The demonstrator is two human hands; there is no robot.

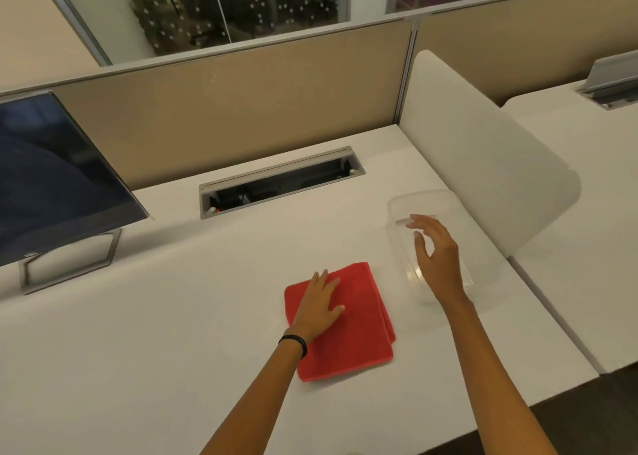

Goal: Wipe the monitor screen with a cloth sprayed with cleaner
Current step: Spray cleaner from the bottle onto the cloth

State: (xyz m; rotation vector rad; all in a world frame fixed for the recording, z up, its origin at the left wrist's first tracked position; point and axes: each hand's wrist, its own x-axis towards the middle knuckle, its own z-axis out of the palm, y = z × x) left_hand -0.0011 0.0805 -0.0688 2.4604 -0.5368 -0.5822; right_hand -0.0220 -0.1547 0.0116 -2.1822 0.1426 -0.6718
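A folded red cloth [359,334] lies flat on the white desk [172,334], right of centre. My left hand [321,302] rests palm down on its upper left part, fingers straight. My right hand [436,258] hovers with loosely spread fingers over a clear plastic container [400,213] to the right of the cloth. It holds nothing. The dark monitor [51,178] stands at the far left on a grey frame stand [69,261], its screen off. No spray bottle is in view.
An open cable tray [279,182] is sunk into the desk behind the cloth. A beige partition [259,99] closes the back, and a white side divider [466,151] stands to the right. A neighbouring desk [587,178] lies beyond the divider.
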